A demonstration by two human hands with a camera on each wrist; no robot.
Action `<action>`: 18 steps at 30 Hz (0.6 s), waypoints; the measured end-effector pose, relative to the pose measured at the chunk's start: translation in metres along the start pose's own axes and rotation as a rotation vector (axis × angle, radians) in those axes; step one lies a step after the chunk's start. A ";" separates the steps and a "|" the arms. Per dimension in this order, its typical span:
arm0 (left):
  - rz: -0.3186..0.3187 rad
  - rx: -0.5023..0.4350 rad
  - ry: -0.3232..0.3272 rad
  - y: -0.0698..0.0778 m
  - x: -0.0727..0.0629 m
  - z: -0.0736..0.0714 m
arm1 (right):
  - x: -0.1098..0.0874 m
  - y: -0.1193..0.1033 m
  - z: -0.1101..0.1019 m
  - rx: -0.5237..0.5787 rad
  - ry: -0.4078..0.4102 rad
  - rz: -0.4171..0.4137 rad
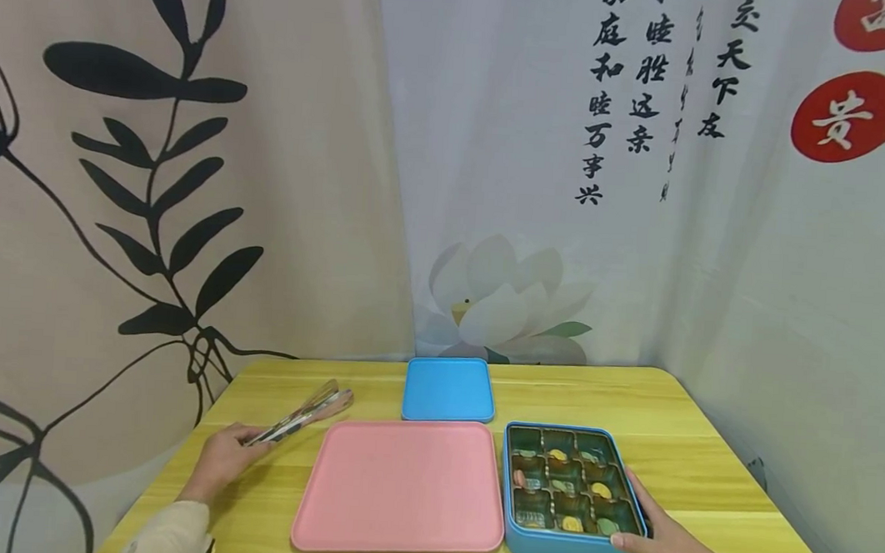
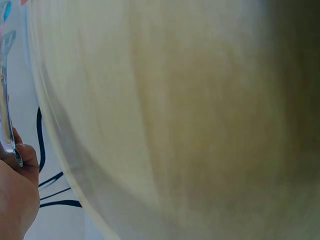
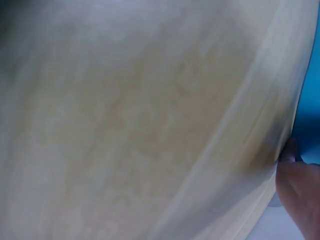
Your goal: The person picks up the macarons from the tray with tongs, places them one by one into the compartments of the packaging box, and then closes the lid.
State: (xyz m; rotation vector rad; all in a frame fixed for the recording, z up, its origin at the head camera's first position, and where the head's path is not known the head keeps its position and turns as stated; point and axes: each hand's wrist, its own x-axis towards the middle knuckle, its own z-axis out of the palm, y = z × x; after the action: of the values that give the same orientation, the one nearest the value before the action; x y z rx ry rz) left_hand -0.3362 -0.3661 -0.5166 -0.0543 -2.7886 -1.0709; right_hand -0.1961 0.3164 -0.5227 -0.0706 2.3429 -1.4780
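At the left of the table, my left hand (image 1: pixel 226 459) holds the handle end of a pair of metal tongs (image 1: pixel 296 417). Their pale, see-through tips point toward the far right. The left wrist view shows the tongs (image 2: pixel 5 105) upright at its left edge, with thumb and fingers round them. My right hand (image 1: pixel 658 534) grips the near right corner of a blue box (image 1: pixel 571 550), its thumb at the front rim and its fingers along the right side. Inside the box, a dark tray is divided into several compartments, which hold small yellow, green and pinkish pieces.
A pink tray (image 1: pixel 405 487) lies flat between the hands, close against the box's left side. Behind it sits a smaller blue tray (image 1: pixel 448 389). The yellow wood-grain table (image 1: pixel 709 483) ends at a printed curtain (image 1: pixel 327 179) at the back and sides.
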 end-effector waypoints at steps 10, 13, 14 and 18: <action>-0.022 0.001 -0.027 -0.002 0.000 -0.003 | -0.002 -0.002 0.000 0.000 0.002 -0.012; -0.014 0.014 -0.024 -0.004 0.001 -0.002 | -0.002 -0.002 0.001 -0.003 0.001 -0.011; -0.015 0.018 -0.022 -0.004 0.001 -0.001 | -0.002 -0.002 0.001 -0.005 0.000 -0.009; -0.012 0.036 -0.021 -0.005 0.002 0.000 | -0.001 -0.001 0.001 0.007 -0.002 -0.004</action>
State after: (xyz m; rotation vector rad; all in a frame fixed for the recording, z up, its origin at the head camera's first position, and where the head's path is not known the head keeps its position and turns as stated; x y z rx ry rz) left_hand -0.3388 -0.3701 -0.5196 -0.0445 -2.8292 -1.0284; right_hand -0.1947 0.3155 -0.5215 -0.0745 2.3371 -1.4868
